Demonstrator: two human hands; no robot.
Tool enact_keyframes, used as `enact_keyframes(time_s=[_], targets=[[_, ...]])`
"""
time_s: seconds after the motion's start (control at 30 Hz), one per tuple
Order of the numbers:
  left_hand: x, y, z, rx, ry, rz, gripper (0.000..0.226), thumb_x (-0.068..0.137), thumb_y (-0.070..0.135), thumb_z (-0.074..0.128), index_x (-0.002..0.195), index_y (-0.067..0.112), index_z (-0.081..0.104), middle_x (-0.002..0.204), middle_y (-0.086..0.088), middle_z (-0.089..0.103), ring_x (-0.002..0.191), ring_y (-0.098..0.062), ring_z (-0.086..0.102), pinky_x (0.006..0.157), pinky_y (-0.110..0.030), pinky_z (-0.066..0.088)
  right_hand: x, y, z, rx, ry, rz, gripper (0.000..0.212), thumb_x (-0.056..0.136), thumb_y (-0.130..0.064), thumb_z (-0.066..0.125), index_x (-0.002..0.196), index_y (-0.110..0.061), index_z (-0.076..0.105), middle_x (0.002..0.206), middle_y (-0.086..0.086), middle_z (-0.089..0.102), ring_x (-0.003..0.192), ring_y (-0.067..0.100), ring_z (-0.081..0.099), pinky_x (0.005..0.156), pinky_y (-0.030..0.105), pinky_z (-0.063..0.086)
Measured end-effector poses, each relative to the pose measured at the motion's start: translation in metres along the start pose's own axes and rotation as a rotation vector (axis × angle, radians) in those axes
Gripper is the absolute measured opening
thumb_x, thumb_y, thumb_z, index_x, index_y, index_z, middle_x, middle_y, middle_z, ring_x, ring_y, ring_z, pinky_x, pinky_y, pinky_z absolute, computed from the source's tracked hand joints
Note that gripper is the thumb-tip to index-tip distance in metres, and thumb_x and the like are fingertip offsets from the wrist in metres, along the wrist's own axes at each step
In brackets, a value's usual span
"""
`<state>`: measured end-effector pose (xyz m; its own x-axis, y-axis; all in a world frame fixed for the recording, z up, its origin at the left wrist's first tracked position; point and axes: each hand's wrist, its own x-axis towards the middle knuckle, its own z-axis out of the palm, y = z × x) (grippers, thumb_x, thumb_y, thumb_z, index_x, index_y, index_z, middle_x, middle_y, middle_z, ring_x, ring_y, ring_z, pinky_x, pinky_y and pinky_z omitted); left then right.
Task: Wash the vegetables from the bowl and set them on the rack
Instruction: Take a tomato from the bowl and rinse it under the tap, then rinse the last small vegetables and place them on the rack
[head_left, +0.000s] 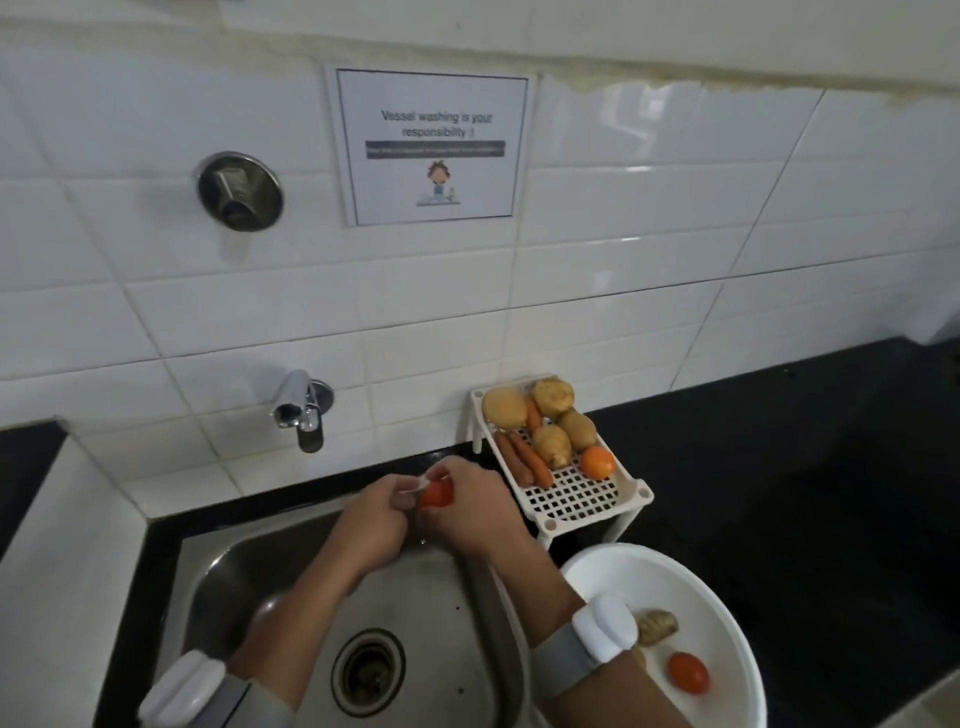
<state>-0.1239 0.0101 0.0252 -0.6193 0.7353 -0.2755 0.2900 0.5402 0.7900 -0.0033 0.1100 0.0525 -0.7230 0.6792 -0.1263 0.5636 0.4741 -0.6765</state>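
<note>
The left hand (371, 525) and the right hand (470, 512) meet over the back of the steel sink (218, 582), fingers of both curled round a red tomato (435, 492) held between them, directly below the chrome tap (301, 410) on the tiled wall. A little water shows white at the left fingertips. Each wrist wears a grey band with a white block on it.

Just right of the hands, on the black counter (779, 493), stands a white grid rack (576, 493) on short legs. It already carries four potatoes (505, 409), several carrots (530, 460) and an orange-coloured tomato (597, 461) near its front right; the front part of its grid is bare. Nearer the camera, beside the sink's right edge, a white bowl (691, 577) sits on the counter, partly behind the right forearm, with one red tomato (688, 672) and one potato (657, 626) left in it.

On the wall above hangs a printed notice (431, 148) about vessel washing, and to its left a round metal fitting (240, 191). The sink's drain (368, 673) lies between the forearms.
</note>
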Motion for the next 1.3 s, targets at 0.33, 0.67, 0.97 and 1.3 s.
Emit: enact_keyframes(time_s=[0.33, 0.67, 0.97, 1.3], targets=[[0.034, 0.087, 0.090, 0.021, -0.176, 0.106, 0.046, 0.091, -0.003, 0.047, 0.106, 0.038, 0.062, 0.107, 0.012, 0.069, 0.104, -0.011, 0.064, 0.087, -0.029, 0.052, -0.003, 0.117, -0.090, 0.007, 0.283, 0.287, 0.044, 0.085, -0.022, 0.077, 0.127, -0.028, 0.068, 0.114, 0.000, 0.072, 0.105, 0.020, 0.068, 0.078, 0.027, 0.047], [0.039, 0.112, 0.131, 0.034, -0.245, 0.096, 0.059, 0.099, 0.003, 0.044, 0.154, 0.023, 0.041, 0.149, 0.001, 0.054, 0.134, -0.019, 0.052, 0.086, -0.024, 0.055, 0.009, 0.147, -0.101, 0.048, 0.213, 0.206, 0.038, 0.091, -0.017, 0.071, 0.128, -0.022, 0.072, 0.120, 0.004, 0.074, 0.111, 0.024, 0.069, 0.085, 0.028, 0.052], [0.003, 0.133, 0.149, 0.025, -0.159, 0.240, 0.047, 0.097, 0.006, 0.052, 0.137, 0.028, 0.058, 0.122, 0.010, 0.065, 0.115, -0.009, 0.061, 0.100, -0.034, 0.052, -0.037, 0.169, -0.125, 0.217, 0.342, 0.191, 0.022, 0.093, -0.015, 0.071, 0.112, -0.027, 0.073, 0.096, -0.012, 0.074, 0.079, 0.003, 0.070, 0.064, 0.010, 0.050], [-0.035, 0.101, 0.209, 0.114, -0.365, 0.133, 0.046, 0.094, -0.004, 0.047, 0.129, 0.022, 0.062, 0.115, 0.005, 0.067, 0.108, -0.013, 0.064, 0.095, -0.035, 0.056, -0.085, 0.231, -0.098, 0.017, 0.082, 0.387, 0.032, 0.094, -0.007, 0.070, 0.116, -0.030, 0.074, 0.108, -0.009, 0.072, 0.094, 0.009, 0.069, 0.075, 0.021, 0.054]])
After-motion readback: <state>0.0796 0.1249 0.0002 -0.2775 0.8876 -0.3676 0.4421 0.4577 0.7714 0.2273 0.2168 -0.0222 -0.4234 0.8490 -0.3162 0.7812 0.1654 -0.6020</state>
